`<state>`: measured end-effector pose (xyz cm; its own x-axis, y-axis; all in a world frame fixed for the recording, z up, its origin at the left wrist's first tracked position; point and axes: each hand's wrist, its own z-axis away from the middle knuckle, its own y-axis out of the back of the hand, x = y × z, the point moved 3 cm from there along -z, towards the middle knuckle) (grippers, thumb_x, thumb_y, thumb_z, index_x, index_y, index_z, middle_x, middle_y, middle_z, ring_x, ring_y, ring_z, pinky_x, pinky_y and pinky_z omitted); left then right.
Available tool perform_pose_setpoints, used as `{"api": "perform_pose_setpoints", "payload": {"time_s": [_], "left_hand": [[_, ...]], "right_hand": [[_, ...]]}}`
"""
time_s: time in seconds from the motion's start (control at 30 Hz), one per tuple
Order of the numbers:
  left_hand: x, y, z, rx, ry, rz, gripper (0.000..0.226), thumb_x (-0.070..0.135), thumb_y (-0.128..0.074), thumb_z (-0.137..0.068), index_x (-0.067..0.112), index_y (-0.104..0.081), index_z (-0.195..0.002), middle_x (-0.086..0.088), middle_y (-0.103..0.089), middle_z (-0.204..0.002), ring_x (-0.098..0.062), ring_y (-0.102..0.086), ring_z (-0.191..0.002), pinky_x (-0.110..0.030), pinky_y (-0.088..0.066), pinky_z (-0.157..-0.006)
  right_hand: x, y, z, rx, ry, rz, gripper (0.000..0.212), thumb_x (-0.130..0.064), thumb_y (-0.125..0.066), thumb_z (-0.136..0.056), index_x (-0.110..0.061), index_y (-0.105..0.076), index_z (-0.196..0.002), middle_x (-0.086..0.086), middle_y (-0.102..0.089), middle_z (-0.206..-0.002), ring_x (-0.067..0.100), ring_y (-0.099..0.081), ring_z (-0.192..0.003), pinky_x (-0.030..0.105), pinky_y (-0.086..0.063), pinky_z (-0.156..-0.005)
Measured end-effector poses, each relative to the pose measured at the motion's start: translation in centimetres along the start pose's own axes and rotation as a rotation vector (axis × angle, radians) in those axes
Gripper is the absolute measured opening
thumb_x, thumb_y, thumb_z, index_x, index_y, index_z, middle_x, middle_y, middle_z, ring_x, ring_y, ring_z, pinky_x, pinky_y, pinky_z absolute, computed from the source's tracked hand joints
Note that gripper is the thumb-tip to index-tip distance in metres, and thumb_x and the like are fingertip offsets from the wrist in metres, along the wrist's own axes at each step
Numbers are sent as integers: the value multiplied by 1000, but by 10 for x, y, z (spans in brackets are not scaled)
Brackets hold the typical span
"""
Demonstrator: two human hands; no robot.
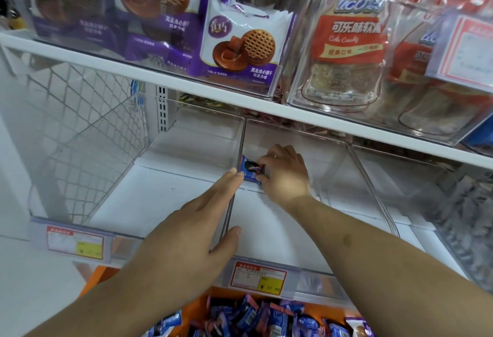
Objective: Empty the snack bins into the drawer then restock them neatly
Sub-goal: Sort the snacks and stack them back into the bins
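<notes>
Two hands in clear bin (266, 219), right hand (284, 174) pinching blue packet (250, 169) — left hand (192, 232) flat, fingers straight — likely touching it.

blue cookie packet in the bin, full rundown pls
The blue cookie packet is a small glossy foil-like wrapper with a dark round cookie printed on it and a pink strip at one end. It stands on edge near the back of the clear middle bin, against its left wall. The right hand pinches it; the left hand fingertips touch its left edge.
</notes>
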<state>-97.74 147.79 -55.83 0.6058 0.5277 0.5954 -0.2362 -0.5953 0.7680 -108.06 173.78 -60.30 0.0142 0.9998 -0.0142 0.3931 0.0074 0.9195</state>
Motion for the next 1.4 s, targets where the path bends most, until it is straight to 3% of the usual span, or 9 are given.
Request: {"api": "perform_pose_setpoints", "payload": {"time_s": [0.23, 0.47, 0.67, 0.8, 0.93, 1.07, 1.27, 1.4], "left_hand": [[0, 0, 0, -1, 3, 10, 79, 53, -43, -104, 66, 21, -149, 54, 18, -151, 22, 0, -146, -11, -14, -116], [-1, 4, -2, -46, 16, 6, 80, 56, -46, -102, 61, 15, -154, 50, 17, -155, 21, 3, -147, -10, -6, -117], [33, 21, 9, 54, -78, -78, 75, 53, -53, -101, 44, -13, -163, 31, -9, -167, 6, -11, -152, -23, -14, -122], [67, 11, 38, -119, -218, -114, 61, 55, -54, -100, 42, -36, -157, 28, -29, -160, 3, -27, -145, -25, -28, -118], [75, -42, 72, -387, -161, -111, 55, 59, -57, -98, 42, -44, -149, 28, -43, -147, 0, -41, -136, -27, -40, -111], [46, -116, 96, -592, -30, -162, 55, 54, -58, -100, 34, -44, -150, 17, -46, -150, -8, -49, -133, -32, -45, -106], [-4, -209, 96, -536, 269, -58, 65, 52, -63, -99, 28, -39, -155, 4, -44, -156, -19, -48, -138, -33, -44, -110], [-23, -256, 86, -476, 354, 22, 52, 47, -72, -93, 22, -60, -137, 2, -55, -134, -21, -53, -125, -31, -44, -101]], "right_hand": [[0, -2, -1, -15, 32, 44, 28, -35, -77, -87, -22, -71, -111, -2, -55, -112, 26, -46, -109, 37, -39, -85], [8, 41, 27, 30, -17, -142, 45, -41, -85, -77, -27, -72, -118, -1, -59, -115, 27, -54, -109, 35, -46, -87], [-12, 145, 116, 90, -12, -384, 47, -36, -84, -85, -26, -69, -129, -4, -57, -121, 14, -55, -113, 23, -43, -96], [-36, 180, 200, -66, 64, -560, 43, -28, -83, -88, -25, -69, -129, -7, -57, -120, 10, -58, -110, 18, -45, -89], [-33, 136, 268, -293, 93, -528, 46, -29, -82, -88, -22, -66, -131, -7, -58, -119, 4, -57, -107, 19, -45, -95], [0, 59, 305, -506, -80, -428, 61, -35, -79, -89, -23, -57, -144, -4, -54, -134, 16, -54, -127, 33, -45, -111], [17, -33, 308, -498, -352, -464, 60, -37, -74, -93, -20, -55, -147, 4, -51, -144, 30, -49, -133, 42, -43, -113], [21, -76, 309, -528, -368, -268, 63, -48, -75, -89, -32, -54, -146, 0, -44, -140, 28, -39, -125, 43, -47, -106]]}}
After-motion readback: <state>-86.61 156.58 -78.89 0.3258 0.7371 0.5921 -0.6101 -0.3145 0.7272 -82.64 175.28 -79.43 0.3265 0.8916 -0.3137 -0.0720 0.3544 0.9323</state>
